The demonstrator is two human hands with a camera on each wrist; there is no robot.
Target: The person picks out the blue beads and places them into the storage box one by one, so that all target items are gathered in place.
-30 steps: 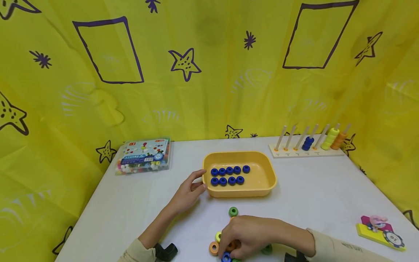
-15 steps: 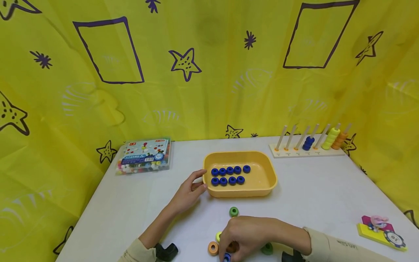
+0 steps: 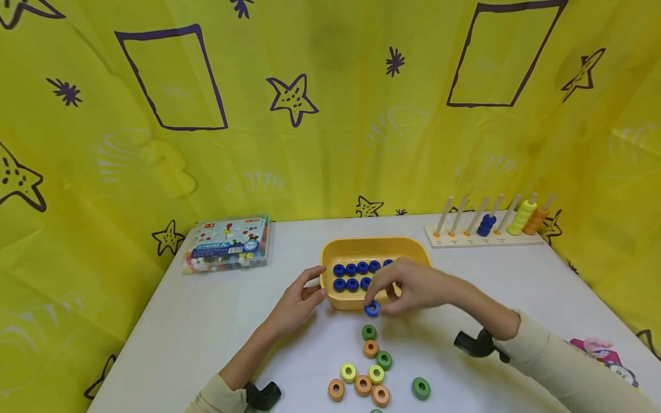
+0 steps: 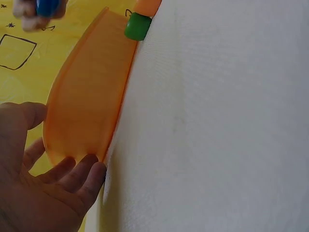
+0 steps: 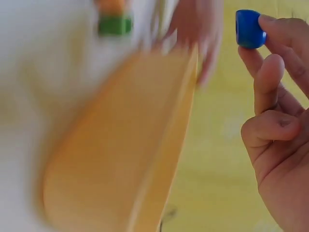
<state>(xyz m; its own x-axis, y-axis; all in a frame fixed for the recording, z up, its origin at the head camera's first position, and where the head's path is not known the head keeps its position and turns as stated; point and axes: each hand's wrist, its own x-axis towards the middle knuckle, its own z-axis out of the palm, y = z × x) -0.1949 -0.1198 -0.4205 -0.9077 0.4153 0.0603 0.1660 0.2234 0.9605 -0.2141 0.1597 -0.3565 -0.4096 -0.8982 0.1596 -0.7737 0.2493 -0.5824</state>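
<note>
My left hand point(image 3: 296, 301) rests relaxed fingers against the left end of a yellow-orange plastic tray point(image 3: 356, 245); in the left wrist view its fingertips lie along the tray's outer wall. Inside the tray, blue ring beads point(image 3: 352, 284) stand in two rows, partly covered by the other hand. Over the tray's front edge, my right hand point(image 3: 410, 284) pinches a blue bead point(image 3: 372, 309) between thumb and fingertips. The right wrist view shows that blue bead point(image 5: 250, 30) held at the fingertips, with the blurred tray beside it.
Green, orange and yellow beads point(image 3: 363, 385) lie loose before the tray. A wooden peg rack point(image 3: 482, 242) with stacked beads stands at the back right. A clear boxed set point(image 3: 227, 244) sits at the back left. A pink-and-yellow toy piece point(image 3: 599, 348) is partly behind the right sleeve.
My right hand has picked a blue bead from the loose beads and carried it up and away to the tray's front edge. The left hand stays at the tray.
</note>
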